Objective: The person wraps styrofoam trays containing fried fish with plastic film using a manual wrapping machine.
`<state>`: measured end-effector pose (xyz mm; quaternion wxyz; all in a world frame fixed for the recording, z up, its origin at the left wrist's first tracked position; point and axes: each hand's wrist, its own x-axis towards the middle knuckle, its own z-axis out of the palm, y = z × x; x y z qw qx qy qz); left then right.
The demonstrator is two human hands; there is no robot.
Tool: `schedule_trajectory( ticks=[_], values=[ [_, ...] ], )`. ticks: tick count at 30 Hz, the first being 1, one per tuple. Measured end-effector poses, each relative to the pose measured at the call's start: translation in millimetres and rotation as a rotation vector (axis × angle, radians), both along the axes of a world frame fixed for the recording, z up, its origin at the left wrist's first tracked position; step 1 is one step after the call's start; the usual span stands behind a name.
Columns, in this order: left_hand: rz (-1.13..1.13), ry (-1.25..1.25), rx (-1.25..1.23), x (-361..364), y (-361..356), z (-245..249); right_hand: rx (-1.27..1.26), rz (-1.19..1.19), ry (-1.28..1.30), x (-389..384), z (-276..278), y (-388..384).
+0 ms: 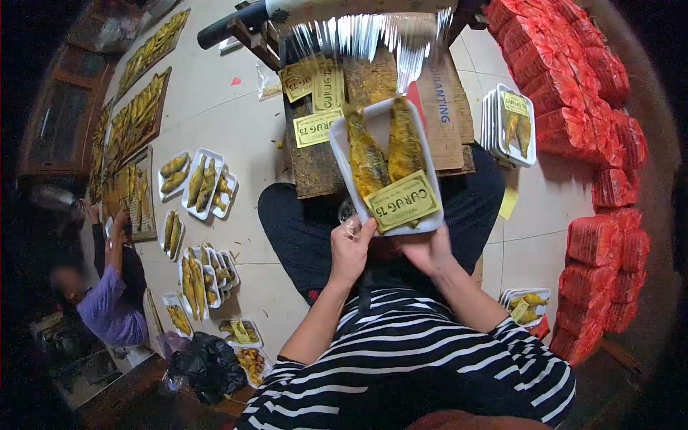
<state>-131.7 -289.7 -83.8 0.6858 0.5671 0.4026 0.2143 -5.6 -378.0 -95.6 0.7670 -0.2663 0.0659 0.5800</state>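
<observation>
A white foam tray point(434, 175) is tilted in front of me, holding yellow-brown fish point(405, 147). Across its near end lies a yellow paper label point(403, 203) reading "CURUG 75". My left hand point(349, 251) grips the near left corner, thumb on the rim, with a bit of clear plastic beside it. At the near right edge, my right hand point(430, 252) holds the tray, its fingers partly hidden underneath. Beyond the tray, more loose labels point(318, 127) lie on a worn wooden board point(315, 172). Clear plastic film point(358, 36) hangs from a roll at the top.
Stacked foam trays of fish point(512, 129) stand at right, beside piled red-wrapped packs point(573, 107). More fish trays point(204, 183) sit on the left floor. A co-worker in a purple sleeve point(111, 304) sits far left, near fish-covered racks point(140, 118). A black plastic bag point(206, 367) lies lower left.
</observation>
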Motion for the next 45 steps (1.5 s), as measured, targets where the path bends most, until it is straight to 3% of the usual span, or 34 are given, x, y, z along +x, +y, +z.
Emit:
schedule_trajectory(
  ticks=[2,3,4,5,6,8,10,11,12,14,15,17,18,20,21,22,23,26,28,29,30,31,33,34,35,36,38,39,40,42,44,45],
  values=[
    [-0.097,0.222,0.219,-4,9,7,0.0,-0.031,0.016,14,16,4],
    [0.024,0.099,0.121,-7,10,-5,-0.194,0.043,-0.376,12,7,-1],
    [0.14,-0.018,0.018,-10,9,-22,-0.355,0.101,-0.419,16,13,-4],
    [0.251,-0.135,-0.079,-14,9,-37,-0.303,0.093,-0.395,22,21,-12],
    [0.352,-0.206,-0.147,-15,18,-17,-0.245,0.085,-0.385,30,26,-16],
    [0.427,-0.333,-0.319,-32,26,-45,-0.217,0.089,-0.279,19,17,-24],
    [0.337,-0.246,-0.301,-18,23,-66,-0.139,0.083,-0.089,7,-3,-25],
    [0.314,-0.082,-0.3,-9,16,-87,-0.079,0.085,0.014,-2,-9,-24],
    [0.36,-0.38,-0.695,3,4,-78,-0.076,0.074,0.08,-13,-25,-25],
    [0.013,-0.309,-0.733,5,-27,-48,-0.061,0.036,0.105,-25,-30,-23],
    [0.036,-0.446,-0.884,3,-23,-43,-0.069,0.082,-0.011,-23,-30,-25],
    [0.048,-0.717,-1.186,0,-4,-37,-0.356,0.393,-0.69,2,-46,-33],
    [0.023,-0.736,-1.108,2,0,-34,-0.511,0.552,-1.015,8,-53,-37],
    [-0.044,-0.138,-0.582,5,0,-64,-0.461,0.225,-1.283,6,-45,-31],
    [-0.067,-0.056,-0.495,8,4,-63,-0.424,0.023,-1.458,9,-29,-20],
    [-0.086,0.026,-0.403,10,9,-61,-0.209,-0.142,-1.357,19,-18,-4],
    [-0.106,0.111,-0.314,12,13,-58,-0.293,-0.157,-1.596,35,-8,6],
    [-0.008,0.494,0.536,14,14,-9,-0.293,-0.009,-1.497,65,37,59],
    [0.239,0.023,0.679,25,35,33,-0.236,0.151,-1.415,78,67,78],
    [0.172,-0.189,0.468,29,50,58,-0.137,0.237,-1.302,91,72,85],
    [0.106,-0.398,0.252,32,69,84,-0.118,0.179,-1.352,86,93,85],
    [0.035,-0.458,0.273,31,87,107,-0.102,0.12,-1.403,82,114,86],
    [-0.128,-0.485,0.27,31,120,142,0.199,-0.038,-1.398,72,123,87],
    [-0.216,-0.451,0.241,33,133,151,0.476,-0.039,-1.168,64,124,84],
    [-0.256,-0.249,0.228,37,149,142,0.385,0.008,-1.385,62,112,75],
    [-0.264,-0.17,-0.008,44,158,134,0.289,0.056,-1.603,63,101,65],
    [-0.227,0.094,0.378,61,178,88,0.277,0.295,-1.642,56,103,43],
    [-0.129,0.116,0.406,64,176,76,0.312,0.401,-1.634,52,103,36],
    [-0.152,0.234,0.249,62,176,71,0.349,0.503,-1.625,51,104,33],
    [-0.096,0.015,0.25,57,170,29,0.258,0.6,-1.546,68,93,35],
    [0.015,0.009,0.173,52,157,18,0.223,0.493,-1.142,107,52,53],
    [0.061,-0.064,0.136,54,150,18,-0.028,0.315,-1.317,107,57,73]
  ],
)
